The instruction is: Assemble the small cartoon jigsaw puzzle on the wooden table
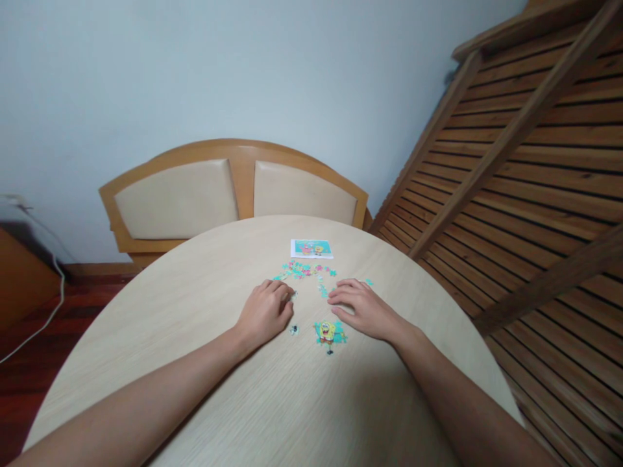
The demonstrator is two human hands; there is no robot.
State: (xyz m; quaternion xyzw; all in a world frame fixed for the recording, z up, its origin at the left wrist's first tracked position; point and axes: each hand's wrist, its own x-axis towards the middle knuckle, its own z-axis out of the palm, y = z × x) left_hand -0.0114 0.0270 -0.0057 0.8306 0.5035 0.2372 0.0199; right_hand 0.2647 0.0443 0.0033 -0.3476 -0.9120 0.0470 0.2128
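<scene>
My left hand (pixel 265 312) rests on the table with its fingers loosely bent and the thumb apart from them. A small pale puzzle piece (pixel 294 295) lies at its fingertips; whether they touch it I cannot tell. Below that hand sits another loose black-and-white piece (pixel 294 330). My right hand (pixel 363 307) lies with fingers stretched and slightly spread, beside a few turquoise puzzle pieces (pixel 323 291). Between and nearer than the hands is a joined part of the jigsaw (pixel 328 333), showing a yellow cartoon figure on turquoise.
A heap of loose puzzle pieces (pixel 298 269) lies beyond the hands, below a picture card (pixel 311 248). One turquoise piece (pixel 369 281) sits past my right hand. The round wooden table (pixel 195 292) meets a padded headboard (pixel 178 201); a slatted wooden frame (pixel 525 149) leans at right.
</scene>
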